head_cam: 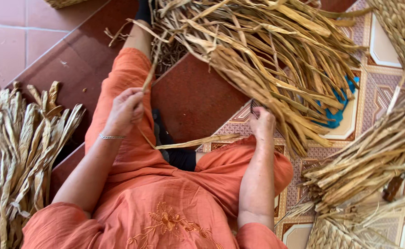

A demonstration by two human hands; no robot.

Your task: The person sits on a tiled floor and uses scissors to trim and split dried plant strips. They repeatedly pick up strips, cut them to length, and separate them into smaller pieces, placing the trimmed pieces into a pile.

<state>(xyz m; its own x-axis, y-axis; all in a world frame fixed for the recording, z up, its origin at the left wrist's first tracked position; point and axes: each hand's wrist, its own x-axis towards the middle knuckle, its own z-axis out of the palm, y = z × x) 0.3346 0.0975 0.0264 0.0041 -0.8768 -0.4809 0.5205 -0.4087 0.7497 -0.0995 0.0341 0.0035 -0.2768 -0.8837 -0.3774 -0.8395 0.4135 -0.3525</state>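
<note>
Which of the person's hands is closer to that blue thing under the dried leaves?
The right hand. It sits just left of the blue thing in the picture, at the edge of the dried leaf pile. The left hand is farther off, gripping a single strand.

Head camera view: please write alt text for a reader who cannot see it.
A seated person in orange clothes holds one dried plant strip in the left hand, while the right hand grips a large sheaf of dried strips. More bundles lie alongside on the tiled floor.
</note>
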